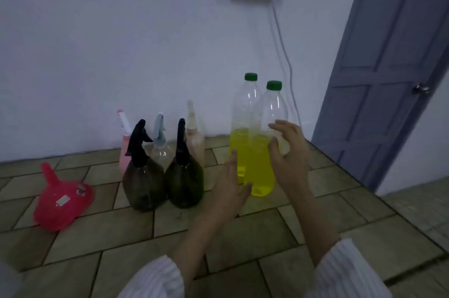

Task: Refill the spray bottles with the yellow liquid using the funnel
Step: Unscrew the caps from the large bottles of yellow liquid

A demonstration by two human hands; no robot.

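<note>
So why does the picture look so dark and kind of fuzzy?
In the head view the room is dim, so colours look dull; the spray bottles and both hands are soft and blurry, and the wide lens bends the door so it leans.

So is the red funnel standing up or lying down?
Lying down. The red funnel rests on its side on the tiled floor, spout pointing toward the wall.

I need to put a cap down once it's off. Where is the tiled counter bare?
Bare tiled counter lies in front of the spray bottles, toward the sleeves, and right of the yellow-liquid bottles toward the edge. It is crowded from the red funnel across to the yellow-liquid bottles.
</note>
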